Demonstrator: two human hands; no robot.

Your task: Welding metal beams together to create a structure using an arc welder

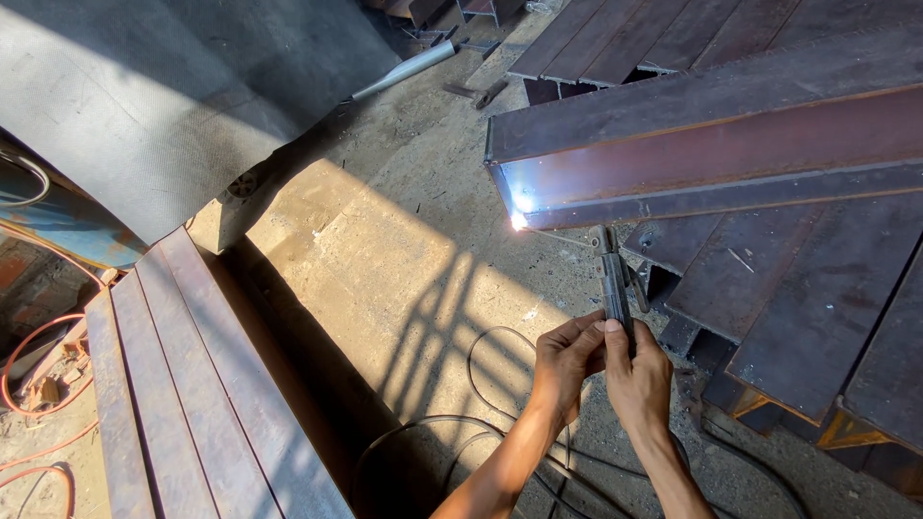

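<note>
Both my hands grip a dark welding electrode holder (613, 286). My left hand (564, 365) wraps its lower part from the left and my right hand (638, 380) grips it from the right. A thin rod runs from the holder up to a bright white arc (519, 221) at the lower left corner of a long rusty steel beam (711, 154). The beam rests on a stack of similar steel beams (817, 298) on the right.
Black cables (481, 384) loop across the sandy concrete floor below my hands. Another stack of steel beams (183, 384) lies at the lower left, with orange hose (29, 384) beside it. A large grey sheet (163, 96) leans at the upper left. A white-handled tool (404, 69) lies farther off.
</note>
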